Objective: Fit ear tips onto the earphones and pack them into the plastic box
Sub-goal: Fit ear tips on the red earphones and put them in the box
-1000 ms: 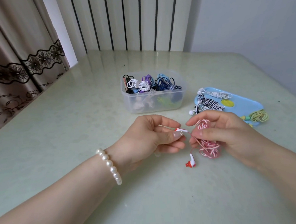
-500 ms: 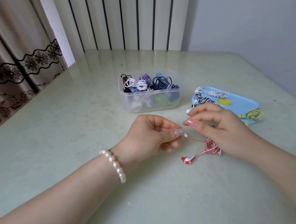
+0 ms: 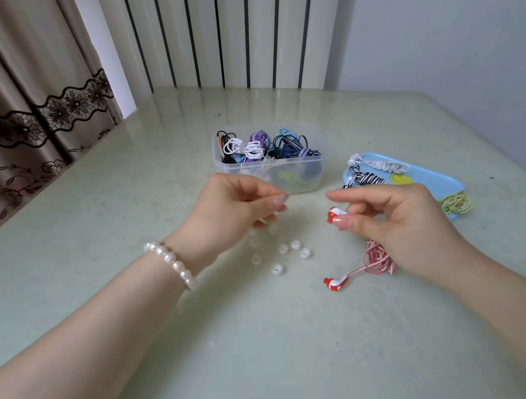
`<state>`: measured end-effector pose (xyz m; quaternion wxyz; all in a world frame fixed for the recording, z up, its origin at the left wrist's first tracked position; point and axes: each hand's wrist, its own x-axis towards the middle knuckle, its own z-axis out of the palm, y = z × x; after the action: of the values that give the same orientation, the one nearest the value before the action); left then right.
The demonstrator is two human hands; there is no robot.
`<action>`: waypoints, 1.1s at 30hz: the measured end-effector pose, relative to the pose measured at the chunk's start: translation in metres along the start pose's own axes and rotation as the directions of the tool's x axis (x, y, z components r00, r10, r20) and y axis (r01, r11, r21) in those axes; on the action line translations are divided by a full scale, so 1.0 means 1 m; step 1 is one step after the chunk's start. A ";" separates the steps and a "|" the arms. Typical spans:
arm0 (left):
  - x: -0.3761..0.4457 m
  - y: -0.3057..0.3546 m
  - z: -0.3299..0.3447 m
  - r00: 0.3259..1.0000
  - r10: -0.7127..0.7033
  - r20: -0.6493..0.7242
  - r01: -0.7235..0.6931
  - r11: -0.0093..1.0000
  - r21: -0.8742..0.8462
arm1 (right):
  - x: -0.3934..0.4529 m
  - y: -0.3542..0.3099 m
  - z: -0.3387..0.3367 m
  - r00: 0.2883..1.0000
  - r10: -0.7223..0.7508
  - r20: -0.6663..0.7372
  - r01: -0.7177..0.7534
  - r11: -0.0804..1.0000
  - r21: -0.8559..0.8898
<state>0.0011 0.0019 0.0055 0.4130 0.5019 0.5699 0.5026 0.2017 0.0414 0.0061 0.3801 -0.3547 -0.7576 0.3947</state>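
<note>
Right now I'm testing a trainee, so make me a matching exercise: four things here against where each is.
Things:
1. red earbud
2. loose ear tips
3. green earphones
4. purple earphones

Places:
A. on the blue lid
B. in the plastic box
C. pinched in the right hand
D. on the table below the left hand

Pairs: 1-C, 2-D, 3-A, 4-B

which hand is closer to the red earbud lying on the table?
Right. The right hand is just above and right of the loose red earbud, over its coiled cable, pinching the other earbud. The left hand is farther up-left, above the ear tips.
</note>
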 end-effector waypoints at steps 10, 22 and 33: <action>-0.002 -0.019 0.014 0.964 0.192 0.182 -0.261 0.800 0.540 | 0.002 0.004 0.001 0.990 0.137 0.028 -0.138 0.990 0.027; -0.008 -0.023 0.022 0.898 0.347 0.272 -0.441 0.708 0.553 | -0.003 0.003 0.003 0.993 0.115 -0.028 -0.111 0.988 0.103; -0.021 0.001 0.033 0.912 -0.323 0.254 0.410 0.667 -0.622 | -0.008 -0.011 0.008 0.997 0.080 -0.002 -0.075 0.940 0.332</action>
<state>0.0367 -0.0140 0.0011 0.6902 0.2266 0.4167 0.5465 0.1956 0.0273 0.0099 0.4246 -0.3182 -0.6627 0.5284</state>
